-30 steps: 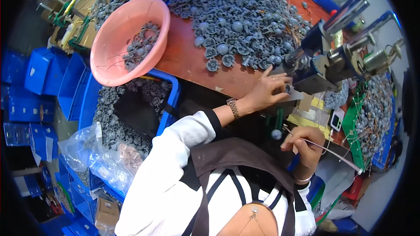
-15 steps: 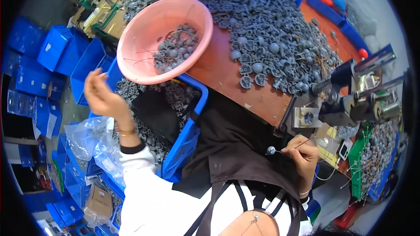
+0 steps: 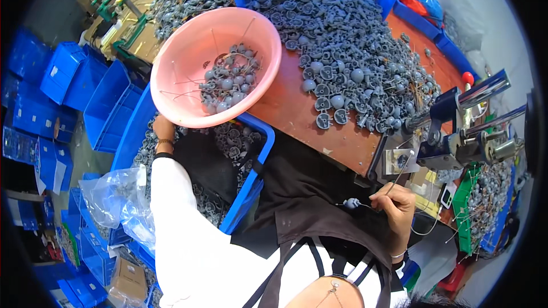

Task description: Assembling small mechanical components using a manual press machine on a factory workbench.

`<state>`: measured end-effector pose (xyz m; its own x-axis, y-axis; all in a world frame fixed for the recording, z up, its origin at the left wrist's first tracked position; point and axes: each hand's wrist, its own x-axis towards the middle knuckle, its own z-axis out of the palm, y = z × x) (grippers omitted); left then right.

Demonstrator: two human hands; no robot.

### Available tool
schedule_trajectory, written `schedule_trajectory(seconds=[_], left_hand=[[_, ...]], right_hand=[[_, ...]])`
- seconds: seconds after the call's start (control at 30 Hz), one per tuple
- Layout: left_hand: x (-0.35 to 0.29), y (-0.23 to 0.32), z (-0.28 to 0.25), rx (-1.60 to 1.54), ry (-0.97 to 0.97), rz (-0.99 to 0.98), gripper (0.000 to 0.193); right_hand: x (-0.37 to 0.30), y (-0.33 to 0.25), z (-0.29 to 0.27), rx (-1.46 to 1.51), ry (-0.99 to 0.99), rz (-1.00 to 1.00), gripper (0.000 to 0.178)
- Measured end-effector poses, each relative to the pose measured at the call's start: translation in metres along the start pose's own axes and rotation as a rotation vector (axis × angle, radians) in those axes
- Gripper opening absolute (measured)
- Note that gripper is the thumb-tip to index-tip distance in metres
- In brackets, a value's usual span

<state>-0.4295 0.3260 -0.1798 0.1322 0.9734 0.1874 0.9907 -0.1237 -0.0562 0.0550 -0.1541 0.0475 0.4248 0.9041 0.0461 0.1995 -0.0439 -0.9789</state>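
Note:
My right hand (image 3: pixel 394 204) is closed in a pinch at the lower right. It holds a thin wire whose upper end rises toward the press, and a small grey rounded part (image 3: pixel 352 203) hangs at its other end over my apron. My left hand (image 3: pixel 164 129) reaches down beside the blue bin, just below the left rim of the pink basin (image 3: pixel 171 57); its fingers are hidden there. Inside the basin lie grey ball-shaped parts (image 3: pixel 231 80) with thin wires sticking out.
A large heap of grey plastic parts (image 3: pixel 342 40) covers the reddish table (image 3: pixel 319 142). To the right stands a metal press (image 3: pixel 451 131). The blue bin (image 3: pixel 245 188) holds more parts, with a clear plastic bag (image 3: pixel 114 188) beside it. Blue crates (image 3: pixel 68 74) stand at far left.
My left hand has come down from beside the basin to below its left rim, into the bin area. The wire in my right hand now tilts more upright.

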Motion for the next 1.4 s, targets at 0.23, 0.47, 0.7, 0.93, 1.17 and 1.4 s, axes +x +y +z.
schedule_trajectory(seconds=[0.23,0.47,0.7,0.93,1.17,1.4], left_hand=[[0.013,0.03,-0.127,-1.132,0.565,-0.224,0.014],[0.016,0.097,-0.287,-1.079,0.74,0.054,0.02],[-0.015,0.226,-0.322,-0.178,0.528,0.6,0.019],[-0.161,0.386,-0.252,-0.77,0.025,0.84,0.022],[-0.186,0.456,-0.206,-0.83,0.217,0.975,0.025],[-0.188,0.481,-0.19,-0.541,0.368,1.035,0.02]], right_hand=[[0.001,0.008,-0.013,-0.032,0.037,0.071,0.013],[-0.003,0.009,-0.018,0.101,0.039,0.093,0.017],[-0.025,0.018,-0.028,0.151,0.06,0.104,0.015],[-0.037,0.018,-0.038,0.126,0.096,0.051,0.014],[-0.04,0.029,-0.037,0.199,0.103,0.095,0.015],[-0.033,0.029,-0.026,0.338,0.047,0.174,0.018]])
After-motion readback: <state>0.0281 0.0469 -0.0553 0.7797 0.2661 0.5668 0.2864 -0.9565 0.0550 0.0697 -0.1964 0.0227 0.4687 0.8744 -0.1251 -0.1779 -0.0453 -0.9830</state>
